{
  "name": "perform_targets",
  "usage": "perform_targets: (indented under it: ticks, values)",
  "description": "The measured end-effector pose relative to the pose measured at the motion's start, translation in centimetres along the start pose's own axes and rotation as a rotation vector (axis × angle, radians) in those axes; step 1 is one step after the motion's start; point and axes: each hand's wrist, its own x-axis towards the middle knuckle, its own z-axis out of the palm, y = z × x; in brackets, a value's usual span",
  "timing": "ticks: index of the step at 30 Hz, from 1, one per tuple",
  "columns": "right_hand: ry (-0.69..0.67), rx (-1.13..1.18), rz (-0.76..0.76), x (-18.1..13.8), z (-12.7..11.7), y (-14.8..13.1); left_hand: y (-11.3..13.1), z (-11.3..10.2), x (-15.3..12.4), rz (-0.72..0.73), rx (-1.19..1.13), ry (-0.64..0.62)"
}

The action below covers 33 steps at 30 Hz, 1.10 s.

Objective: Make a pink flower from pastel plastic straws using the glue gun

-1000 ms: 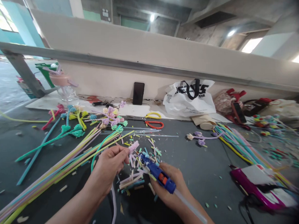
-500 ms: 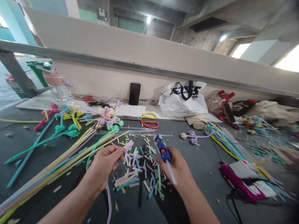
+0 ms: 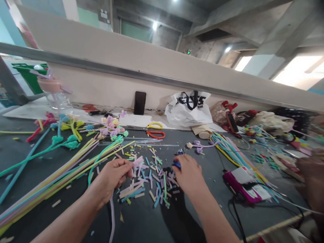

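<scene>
My left hand is closed in a pinch on a lilac pipe-cleaner flower. A lilac stem trails below that hand toward the near side. My right hand, back upward, curls over a blue glue gun low at the table; most of the gun is hidden under the fingers. Between the hands lies a scatter of short cut pipe-cleaner pieces in several colours. Beyond them rest scissors with one yellow and one red handle, and clear glue sticks.
Long pipe cleaners lie to the left, near finished flowers. A phone leans on the back board beside a white bag. At right are a purple-and-white device with cables and another person's hand.
My right hand has turned palm-down over the glue gun, which was held upright before. The view has shifted right, and another person's hand now shows at the right edge. My left hand keeps its pinch.
</scene>
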Motion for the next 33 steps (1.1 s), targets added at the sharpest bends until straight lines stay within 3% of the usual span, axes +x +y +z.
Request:
perform_targets:
  ticks: [3, 6, 10, 15, 25, 33]
  values:
    - [-0.164, 0.21, -0.273, -0.4, 0.2, -3.4, 0.1, -0.2, 0.2, 0.023, -0.032, 0.035]
    - [-0.211, 0.172, -0.366, 0.4, 0.8, -5.9, 0.4, -0.3, 0.1, 0.038, -0.057, 0.07]
    - [-0.167, 0.089, -0.328, 1.9, 2.0, -7.1, 0.9, -0.4, 0.0, 0.044, -0.076, 0.084]
    - [-0.155, 0.131, -0.306, 2.6, 3.7, -6.5, 1.1, -0.4, 0.0, 0.028, -0.074, 0.099]
    - [-0.139, 0.446, -0.268, 3.5, 3.6, -4.8, 1.2, -0.2, 0.0, 0.009, -0.053, 0.091]
    - [-0.128, 0.658, -0.144, 4.0, 4.0, -4.1, 0.9, 0.3, -0.1, -0.041, 0.018, 0.001]
